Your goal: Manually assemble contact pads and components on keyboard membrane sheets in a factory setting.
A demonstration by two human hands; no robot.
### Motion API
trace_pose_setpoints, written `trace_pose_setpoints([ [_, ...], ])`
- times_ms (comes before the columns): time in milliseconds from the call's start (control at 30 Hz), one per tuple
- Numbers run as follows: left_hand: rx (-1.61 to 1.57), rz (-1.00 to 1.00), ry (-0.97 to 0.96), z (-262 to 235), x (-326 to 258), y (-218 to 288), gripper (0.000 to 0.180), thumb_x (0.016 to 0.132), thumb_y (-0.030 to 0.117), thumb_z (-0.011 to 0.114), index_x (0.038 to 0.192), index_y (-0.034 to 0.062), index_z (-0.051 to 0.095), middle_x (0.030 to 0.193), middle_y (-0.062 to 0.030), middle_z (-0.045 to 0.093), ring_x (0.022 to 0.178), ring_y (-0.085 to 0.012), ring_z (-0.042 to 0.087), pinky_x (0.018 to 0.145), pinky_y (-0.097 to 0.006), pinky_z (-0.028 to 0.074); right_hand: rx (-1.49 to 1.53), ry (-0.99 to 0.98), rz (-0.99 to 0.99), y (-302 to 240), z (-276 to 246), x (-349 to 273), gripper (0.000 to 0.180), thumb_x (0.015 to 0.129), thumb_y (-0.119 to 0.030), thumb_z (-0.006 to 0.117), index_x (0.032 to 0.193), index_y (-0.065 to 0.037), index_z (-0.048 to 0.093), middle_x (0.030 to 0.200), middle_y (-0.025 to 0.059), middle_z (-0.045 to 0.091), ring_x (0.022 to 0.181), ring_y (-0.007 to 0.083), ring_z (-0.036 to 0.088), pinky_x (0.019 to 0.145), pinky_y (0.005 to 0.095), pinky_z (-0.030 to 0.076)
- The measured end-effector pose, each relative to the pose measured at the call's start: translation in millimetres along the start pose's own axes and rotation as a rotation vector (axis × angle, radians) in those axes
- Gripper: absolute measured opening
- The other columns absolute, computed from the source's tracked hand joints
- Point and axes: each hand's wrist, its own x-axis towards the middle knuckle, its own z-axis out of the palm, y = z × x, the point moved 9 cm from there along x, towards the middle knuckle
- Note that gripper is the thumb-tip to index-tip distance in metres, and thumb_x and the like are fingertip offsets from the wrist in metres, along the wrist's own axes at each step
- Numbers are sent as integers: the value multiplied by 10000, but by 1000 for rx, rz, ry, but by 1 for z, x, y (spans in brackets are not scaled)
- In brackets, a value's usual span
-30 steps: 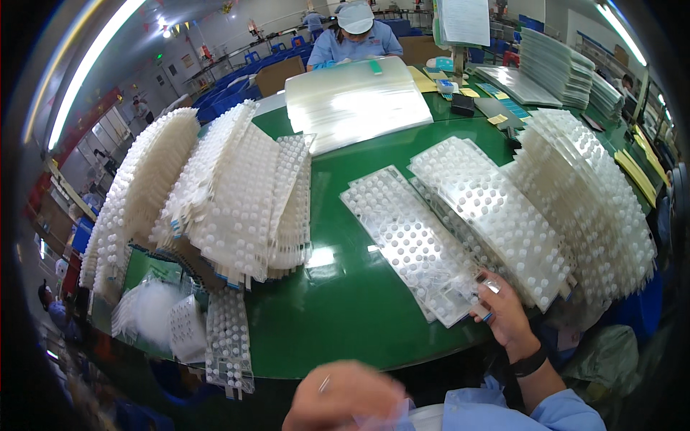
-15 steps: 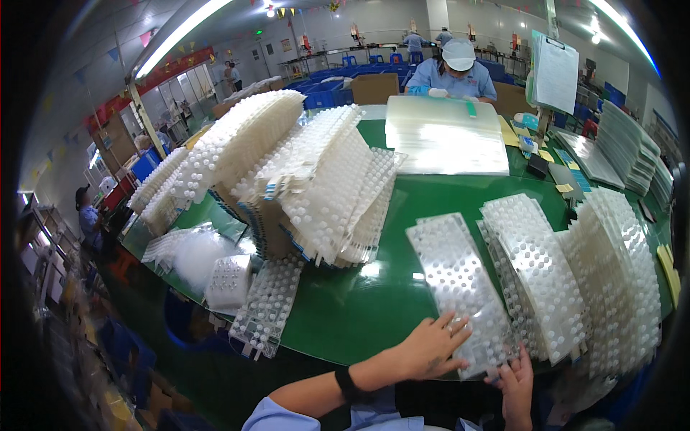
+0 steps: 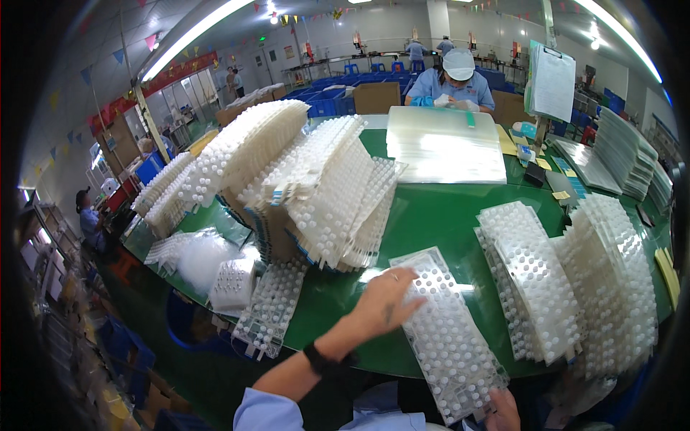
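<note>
A long clear plastic sheet studded with white round buttons point(image 3: 454, 336) lies slanted in front of me, its near end reaching over the green table's edge. My left hand point(image 3: 384, 300) is at the sheet's upper left side, fingers spread and thumb over its surface. At the near right corner, my right hand point(image 3: 503, 412) pinches the sheet's edge; part of that hand is cut off by the picture's rim. Right of it leans a stack of similar dotted sheets point(image 3: 533, 284), with a bigger fanned stack point(image 3: 611, 280) beyond.
Tall fanned piles of dotted sheets point(image 3: 327, 194) stand on the left. Nearby lie a plastic-wrapped bundle point(image 3: 233, 284) and a loose dotted sheet point(image 3: 272, 309). A pile of clear film point(image 3: 445, 147) sits at the back, before a co-worker point(image 3: 454, 82). A clipboard point(image 3: 552, 79) hangs right.
The dotted sheet has come nearer to me and slightly left. My left hand has moved up and left along it; my right hand has moved down toward the lower edge with its corner.
</note>
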Motion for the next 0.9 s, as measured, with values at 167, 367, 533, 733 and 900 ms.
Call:
trace_pose_setpoints([
  [167,218,-196,-218,27,11,-59,644,794,380,718,1257,-5,491,1156,-249,591,1054,-443,566,919,-459,461,-200,-10,-40,-14,9,6,494,978,-269,553,1350,34,437,1282,119,553,1166,186,520,962,317,429],
  [367,-151,-609,-287,9,-6,-113,652,785,519,690,1092,-53,629,949,-207,658,870,-312,634,781,-387,496,-21,61,-120,-27,13,7,362,890,-30,584,1233,53,505,1147,120,634,1029,184,620,937,336,484],
  [533,-167,-497,-173,8,-7,-112,436,802,349,733,1002,-6,578,875,-110,621,807,-197,592,731,-322,477,-12,91,-70,-25,4,5,345,900,-34,580,1227,55,517,1158,118,635,1043,181,617,952,336,479],
  [733,-614,-419,-50,-31,22,-57,323,827,166,712,1053,12,540,988,-88,626,914,-161,595,782,-292,467,-93,92,-5,-29,11,0,344,902,-126,655,1189,40,562,1078,80,655,960,128,611,871,281,498],
  [900,8,-242,-174,2,35,-87,459,794,229,727,1142,-17,557,1093,-212,616,1031,-361,581,886,-418,455,-43,39,-67,-28,15,1,410,899,-133,666,1241,38,520,1143,92,628,990,136,605,904,284,485],
])
